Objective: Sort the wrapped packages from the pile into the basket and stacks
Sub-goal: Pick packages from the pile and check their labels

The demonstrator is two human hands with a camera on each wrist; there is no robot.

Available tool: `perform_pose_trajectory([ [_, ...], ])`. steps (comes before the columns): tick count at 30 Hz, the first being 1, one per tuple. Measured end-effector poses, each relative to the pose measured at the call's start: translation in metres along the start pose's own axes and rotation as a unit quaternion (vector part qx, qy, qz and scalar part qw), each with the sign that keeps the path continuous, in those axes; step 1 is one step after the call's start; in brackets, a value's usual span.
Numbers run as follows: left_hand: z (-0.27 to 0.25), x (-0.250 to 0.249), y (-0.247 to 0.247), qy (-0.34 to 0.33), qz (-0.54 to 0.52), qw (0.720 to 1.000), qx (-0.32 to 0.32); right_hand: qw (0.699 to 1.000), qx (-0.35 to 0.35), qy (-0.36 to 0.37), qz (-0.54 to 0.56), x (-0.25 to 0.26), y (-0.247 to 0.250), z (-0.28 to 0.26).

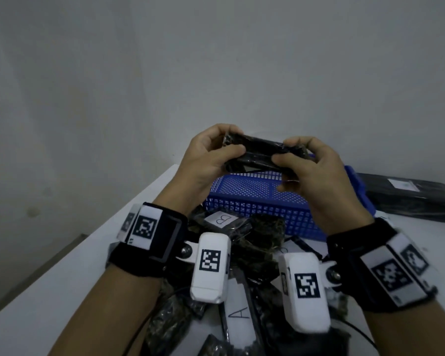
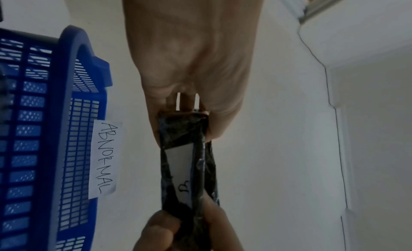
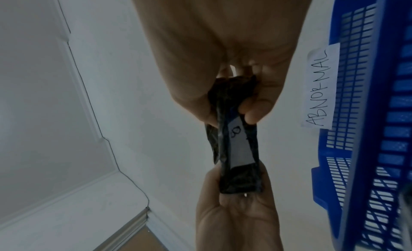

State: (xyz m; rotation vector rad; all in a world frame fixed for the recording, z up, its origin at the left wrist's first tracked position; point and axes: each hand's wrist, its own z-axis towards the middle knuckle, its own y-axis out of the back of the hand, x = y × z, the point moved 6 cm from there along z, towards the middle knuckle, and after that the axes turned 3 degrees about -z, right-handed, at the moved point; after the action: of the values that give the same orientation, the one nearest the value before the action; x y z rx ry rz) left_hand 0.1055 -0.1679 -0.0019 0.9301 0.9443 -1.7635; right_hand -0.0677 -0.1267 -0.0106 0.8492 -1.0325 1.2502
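Both hands hold one small black wrapped package (image 1: 261, 152) up in the air above the blue basket (image 1: 257, 199). My left hand (image 1: 211, 155) grips its left end, my right hand (image 1: 303, 163) pinches its right end. In the wrist views the package (image 2: 187, 168) (image 3: 238, 149) carries a white label with a handwritten "B". The basket (image 2: 55, 131) (image 3: 368, 113) bears a paper tag reading "ABNORMAL". The pile of black packages (image 1: 244, 253), some labelled "A" and "B", lies on the white table (image 1: 62, 278) under my wrists.
A flat stack of larger black packages (image 1: 411, 196) lies right of the basket. The table's left edge runs diagonally near the wall (image 1: 216, 60). A black cable (image 1: 362, 335) trails at the lower right.
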Motion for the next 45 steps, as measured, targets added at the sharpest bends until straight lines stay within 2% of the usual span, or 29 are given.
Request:
perform_pose_trajectory([
  [6, 0.000, 0.002, -0.002, -0.010, 0.001, 1.000, 0.000, 0.996, 0.067, -0.059, 0.013, -0.005, 0.005, 0.018],
  [10, 0.006, 0.001, 0.005, -0.029, 0.003, 1.000, -0.005, 0.987, 0.140, -0.075, -0.001, -0.007, -0.003, 0.029],
  [12, 0.008, 0.002, 0.009, -0.028, -0.020, 0.999, -0.004, 0.985, 0.155, -0.078, 0.012, -0.009, -0.008, 0.030],
  [15, 0.009, 0.001, 0.010, -0.026, -0.035, 0.999, 0.013, 0.987, 0.125, -0.084, 0.049, -0.014, -0.009, 0.030],
  [21, 0.012, 0.009, 0.018, -0.023, 0.029, 0.999, 0.035, 0.995, 0.070, -0.065, 0.029, -0.012, -0.008, 0.030],
  [25, 0.007, -0.003, 0.010, -0.049, 0.021, 0.998, 0.042, 0.995, 0.022, -0.069, 0.067, -0.019, -0.004, 0.027],
  [29, 0.001, -0.020, -0.002, -0.081, -0.035, 0.995, 0.051, 0.990, 0.045, -0.088, 0.101, -0.016, -0.003, 0.024],
  [31, 0.001, -0.016, -0.004, -0.054, -0.026, 0.998, 0.024, 0.994, 0.035, -0.063, 0.078, -0.010, 0.002, 0.024],
  [33, 0.003, -0.008, -0.006, 0.000, 0.033, 0.999, 0.004, 0.998, 0.017, -0.029, 0.055, -0.005, 0.008, 0.024],
  [35, 0.001, -0.006, -0.009, 0.025, 0.084, 0.996, 0.017, 1.000, 0.012, -0.006, 0.027, 0.000, 0.011, 0.024],
  [38, -0.001, -0.009, -0.007, 0.000, 0.084, 0.996, 0.034, 0.999, 0.034, -0.007, 0.031, 0.000, 0.012, 0.022],
  [41, -0.001, -0.011, -0.006, -0.034, 0.099, 0.994, 0.043, 0.995, 0.077, -0.050, 0.024, -0.005, 0.009, 0.018],
  [45, -0.003, -0.009, -0.013, -0.042, 0.116, 0.989, 0.084, 0.997, 0.049, -0.059, 0.022, -0.013, 0.014, 0.019],
])
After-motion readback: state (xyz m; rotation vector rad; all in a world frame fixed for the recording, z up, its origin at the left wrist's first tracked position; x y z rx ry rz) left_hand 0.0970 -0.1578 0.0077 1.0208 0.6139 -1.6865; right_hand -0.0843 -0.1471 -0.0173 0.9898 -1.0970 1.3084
